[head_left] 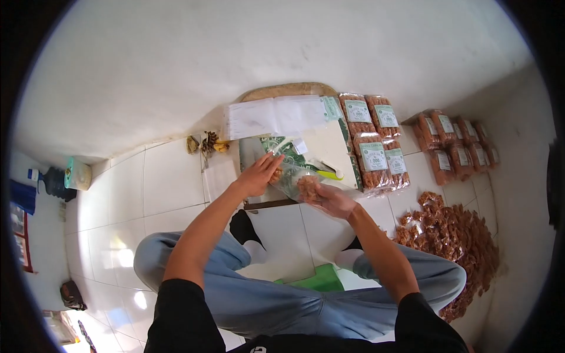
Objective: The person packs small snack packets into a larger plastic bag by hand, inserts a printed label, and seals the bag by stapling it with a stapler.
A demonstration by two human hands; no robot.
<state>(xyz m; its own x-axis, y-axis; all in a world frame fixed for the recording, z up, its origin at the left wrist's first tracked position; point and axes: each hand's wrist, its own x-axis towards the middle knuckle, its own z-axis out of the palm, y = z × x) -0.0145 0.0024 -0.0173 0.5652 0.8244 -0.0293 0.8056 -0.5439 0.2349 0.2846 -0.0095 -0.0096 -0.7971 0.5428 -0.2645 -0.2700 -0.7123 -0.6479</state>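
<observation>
A clear plastic bag (287,180) stretches between my hands above the low work table. My left hand (258,175) grips its left end, with brown snack pieces (275,175) showing beside the fingers. At the bag's right end, my right hand (336,201) has its fingers around a small brown snack packet (307,186); whether the packet is inside the bag or against it, I cannot tell. Just beyond the hands lie a yellow-green handled tool (331,174) and a small white label (300,146).
White plastic sheets (276,116) cover the table's far side. Filled, labelled snack packs (373,157) stand at its right, with more packs (456,141) by the wall. A heap of small snack packets (450,238) lies at right on the floor. Bananas (220,146) sit left of the table.
</observation>
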